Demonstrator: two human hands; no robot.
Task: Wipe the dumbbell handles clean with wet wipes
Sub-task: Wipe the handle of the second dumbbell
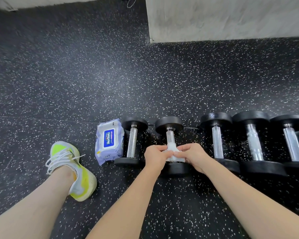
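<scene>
Several black dumbbells with chrome handles lie in a row on the speckled rubber floor. A white wet wipe (171, 149) is wrapped round the near end of the second dumbbell's handle (170, 136). My left hand (155, 156) and my right hand (192, 156) both pinch the wipe from either side, fingers curled onto it. The leftmost dumbbell (132, 143) lies just left of my hands. A pack of wet wipes (109, 141), lilac with a blue label, lies on the floor beside it. A used-looking wipe clings to the fourth dumbbell's handle (254, 142).
My left foot in a white and yellow shoe (72, 168) rests on the floor left of the pack. A grey concrete block or wall base (223, 18) stands behind the dumbbells at upper right. More dumbbells (217, 140) extend to the right edge.
</scene>
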